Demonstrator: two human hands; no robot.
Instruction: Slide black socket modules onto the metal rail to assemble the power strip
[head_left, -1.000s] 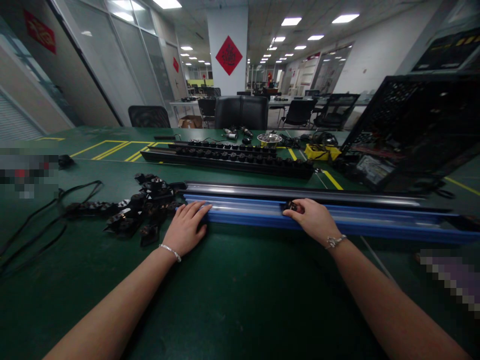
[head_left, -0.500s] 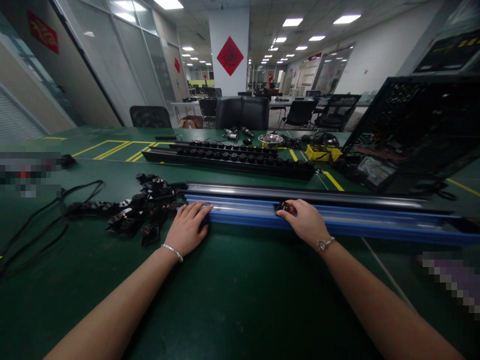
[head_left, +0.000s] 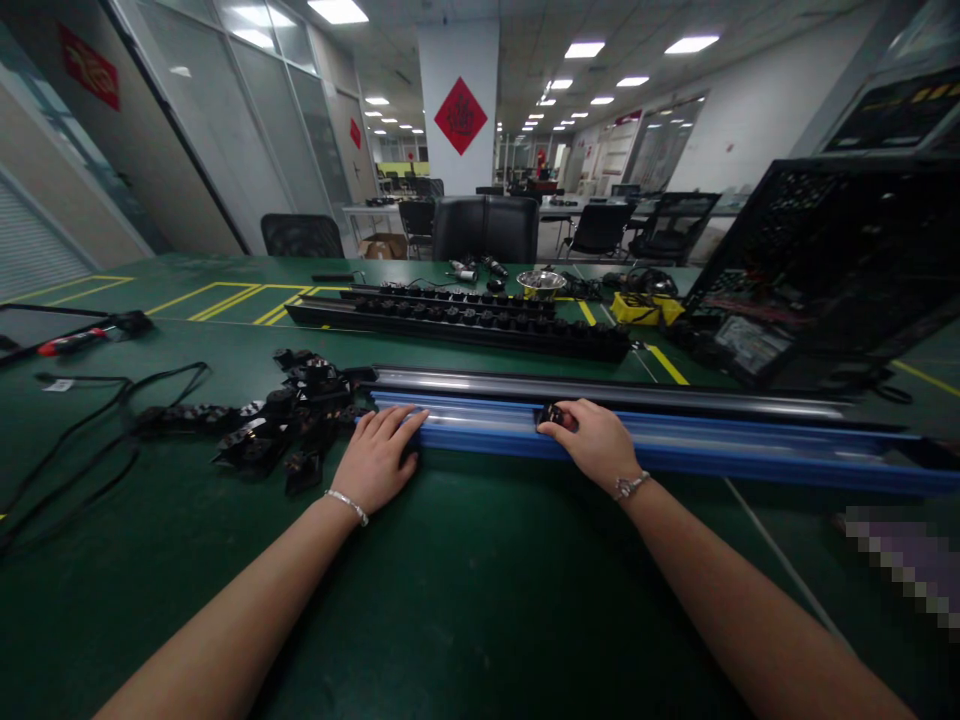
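Note:
A long blue channel-shaped rail [head_left: 697, 440] lies across the green table in front of me. My left hand [head_left: 379, 450] rests on the rail's left end, fingers stretched out and holding nothing. Between the thumb and fingers of my right hand [head_left: 596, 443] is a small black socket module [head_left: 550, 415], set at the rail's channel; whether it is seated there I cannot tell. Just left of my left hand lies a loose heap of similar black modules [head_left: 255, 435]. Directly behind the blue rail runs a black rail [head_left: 600, 385] with a shiny inside.
Farther back, black rails [head_left: 465, 325] carry a row of black modules. A metal bowl [head_left: 541, 283] and a yellow tray [head_left: 646, 308] stand behind. An open black computer case [head_left: 825, 270] is at right. On the left lie black cables [head_left: 127, 430] and a red-handled screwdriver [head_left: 71, 343].
My right hand has moved a little to the left along the blue rail, carrying the black socket module with it. My left hand has stayed in place.

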